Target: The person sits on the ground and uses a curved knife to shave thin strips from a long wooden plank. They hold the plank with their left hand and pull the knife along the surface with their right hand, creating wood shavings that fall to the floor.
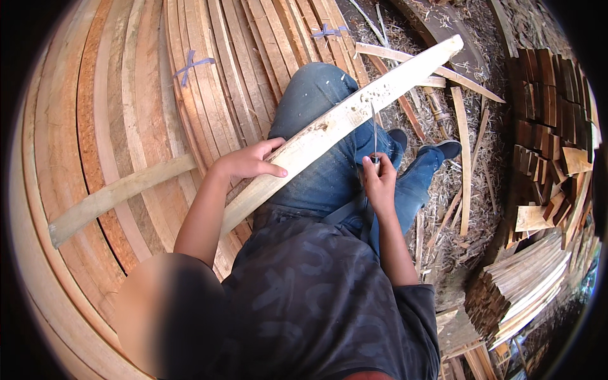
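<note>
A long pale wooden board (297, 145) lies slantwise across my lap, its far end up to the right. My left hand (250, 161) grips its near part, thumb on top and fingers over the far edge. Dark, rough spots mark the board's face toward the middle. In my right hand (380, 183) is a screwdriver-like tool (375, 130) with a thin metal shaft and a dark handle. The shaft points away from me, its tip at the board near the rough spots. Whether the tip touches the wood I cannot tell.
Stacked long planks (126, 95) spread to the left, with a loose batten (120, 196) across them. Purple ties (190, 66) bind strips in front. Wood shavings and offcuts (465, 161) cover the ground at right, beside piles of cut wood (525, 285).
</note>
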Tool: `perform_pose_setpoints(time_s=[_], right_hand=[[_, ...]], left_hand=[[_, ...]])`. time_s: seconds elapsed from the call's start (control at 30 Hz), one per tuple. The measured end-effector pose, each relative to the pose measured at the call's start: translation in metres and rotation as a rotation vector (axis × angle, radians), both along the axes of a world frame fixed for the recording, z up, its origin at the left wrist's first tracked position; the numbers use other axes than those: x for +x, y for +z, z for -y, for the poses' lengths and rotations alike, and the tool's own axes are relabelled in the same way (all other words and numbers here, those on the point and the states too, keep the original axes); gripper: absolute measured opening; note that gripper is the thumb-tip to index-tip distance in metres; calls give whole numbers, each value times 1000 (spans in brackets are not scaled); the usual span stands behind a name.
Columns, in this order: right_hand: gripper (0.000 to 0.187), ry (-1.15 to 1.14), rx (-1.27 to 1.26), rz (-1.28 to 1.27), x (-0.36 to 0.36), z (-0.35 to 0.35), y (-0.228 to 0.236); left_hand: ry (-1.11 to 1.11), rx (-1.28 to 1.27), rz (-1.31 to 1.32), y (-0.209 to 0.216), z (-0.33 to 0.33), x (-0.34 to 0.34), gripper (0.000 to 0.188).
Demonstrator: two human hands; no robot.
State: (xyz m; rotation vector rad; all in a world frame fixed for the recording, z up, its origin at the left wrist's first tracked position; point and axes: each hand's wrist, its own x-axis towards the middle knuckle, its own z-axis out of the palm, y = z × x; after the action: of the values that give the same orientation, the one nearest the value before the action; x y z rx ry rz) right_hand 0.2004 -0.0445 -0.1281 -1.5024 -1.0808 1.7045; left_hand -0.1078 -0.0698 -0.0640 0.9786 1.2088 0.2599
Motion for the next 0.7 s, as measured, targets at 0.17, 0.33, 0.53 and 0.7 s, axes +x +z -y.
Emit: perform_pose_setpoints(time_s=[0.17,0.33,0.53,0.7], right_hand=[[22,-102,-2,-5,-44,-11,14],[28,-6,139,107,-67,-16,12],[29,30,206,109,-62,-19,3],[31,30,188,65,-60,-20,0]], left_hand=[[-53,-235,-140,31,11,-29,67],[-24,-279,-158,63,52,-50,78],[-179,-292,-172,68,94,-69,86],[-6,-465,304,39,115,-67,70]])
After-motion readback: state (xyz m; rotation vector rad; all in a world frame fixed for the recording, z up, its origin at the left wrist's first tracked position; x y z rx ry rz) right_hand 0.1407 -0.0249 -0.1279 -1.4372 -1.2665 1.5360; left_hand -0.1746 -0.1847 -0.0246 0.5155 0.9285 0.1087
